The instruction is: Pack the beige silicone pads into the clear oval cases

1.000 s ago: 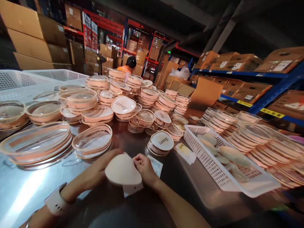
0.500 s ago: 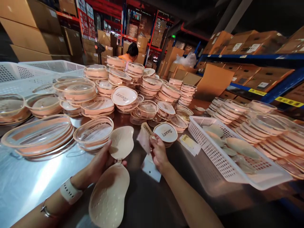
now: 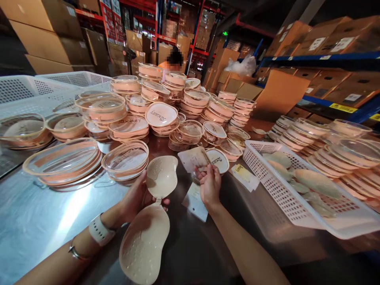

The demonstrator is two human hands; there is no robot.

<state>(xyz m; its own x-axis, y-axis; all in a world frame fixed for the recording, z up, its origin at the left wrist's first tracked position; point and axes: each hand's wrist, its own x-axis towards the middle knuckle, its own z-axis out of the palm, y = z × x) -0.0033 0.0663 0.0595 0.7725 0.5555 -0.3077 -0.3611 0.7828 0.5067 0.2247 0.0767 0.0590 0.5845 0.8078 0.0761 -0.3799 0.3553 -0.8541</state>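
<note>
Mid-pack: left hand (image 3: 135,198) gripping unfolded adhesive bra cups (image 3: 150,221), right hand (image 3: 210,186) pinching film sheet (image 3: 194,159); cups not cased, more in basket (image 3: 255,148).

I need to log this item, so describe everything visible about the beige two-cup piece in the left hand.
The beige two-cup piece is two rounded, kidney-shaped cups joined by a narrow link at the middle. It looks soft and matte, with small dimples over the inner faces, which turn toward the camera. It is opened out, one cup above the other, held over the metal table. The left hand grips it by the link; the right hand does not touch it.
</note>
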